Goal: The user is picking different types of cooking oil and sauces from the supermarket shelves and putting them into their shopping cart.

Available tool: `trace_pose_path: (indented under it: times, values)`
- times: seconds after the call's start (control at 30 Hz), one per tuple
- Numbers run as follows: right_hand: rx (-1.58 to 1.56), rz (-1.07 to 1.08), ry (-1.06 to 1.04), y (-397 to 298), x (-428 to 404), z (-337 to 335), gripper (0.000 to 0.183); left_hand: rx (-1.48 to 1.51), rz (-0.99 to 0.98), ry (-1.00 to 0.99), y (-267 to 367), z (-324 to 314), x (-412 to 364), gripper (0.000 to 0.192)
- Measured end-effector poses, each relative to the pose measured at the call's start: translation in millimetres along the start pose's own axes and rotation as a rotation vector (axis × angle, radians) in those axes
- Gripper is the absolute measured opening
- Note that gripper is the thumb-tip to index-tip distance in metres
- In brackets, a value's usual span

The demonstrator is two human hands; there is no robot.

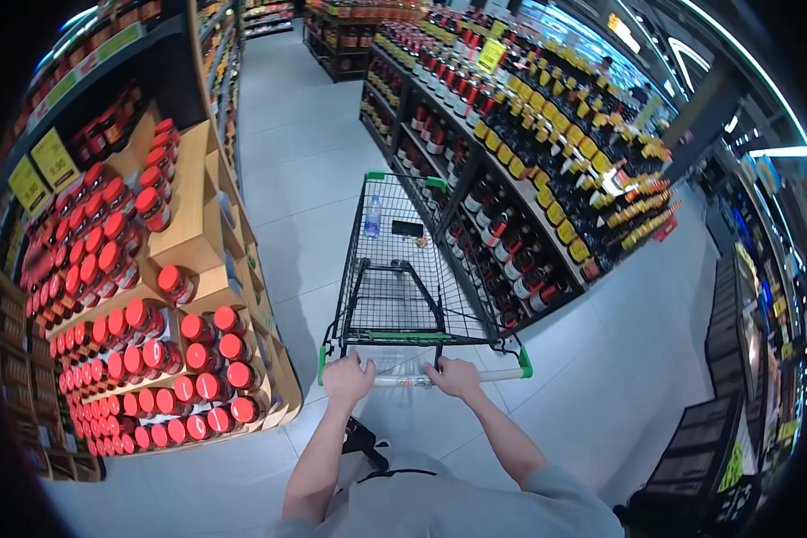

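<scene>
Both hands grip the pale handlebar [504, 375] of a wire shopping cart [393, 323]. My left hand [347, 378] is wrapped around the bar near its left end, and my right hand [454, 376] holds it right of the middle. Green plastic caps the ends of the handle. Inside the cart, toward its front, a clear water bottle [373, 218] lies beside a flat black object [407, 229], perhaps a phone. A small colourful item [421, 243], too small to identify, touches or nearly touches the black one.
On the left stands a stepped wooden display [188, 228] of red-lidded jars [138, 313]. Shelving [471, 175] stacked with dark bottles [511, 235] runs close along the cart's right side. A tiled aisle [296, 134] stretches ahead between them. Dark crates or bins [696, 444] line the far right.
</scene>
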State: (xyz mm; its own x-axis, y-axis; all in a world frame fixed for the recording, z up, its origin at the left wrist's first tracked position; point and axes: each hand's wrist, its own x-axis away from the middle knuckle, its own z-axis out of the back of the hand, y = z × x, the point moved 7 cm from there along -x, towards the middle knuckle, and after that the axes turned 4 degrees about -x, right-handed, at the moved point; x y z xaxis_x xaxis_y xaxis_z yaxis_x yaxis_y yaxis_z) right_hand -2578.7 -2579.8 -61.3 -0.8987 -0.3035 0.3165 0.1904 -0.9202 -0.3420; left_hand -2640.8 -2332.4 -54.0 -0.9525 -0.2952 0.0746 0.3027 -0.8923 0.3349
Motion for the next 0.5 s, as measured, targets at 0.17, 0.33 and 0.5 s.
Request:
trace_pose_path:
  times: [0.17, 0.33, 0.5]
  values:
    - [0.010, 0.054, 0.210, 6, 39, 7, 0.052, -0.061, -0.024, 0.001, 18, 10, 22, 0.040]
    - [-0.061, 0.153, 0.316, 18, 61, 1, 0.049, -0.095, -0.021, -0.032, 30, 7, 39, 0.039]
    - [-0.030, 0.202, 0.406, 23, 67, 0, 0.047, -0.088, -0.016, -0.032, 32, 0, 47, 0.039]
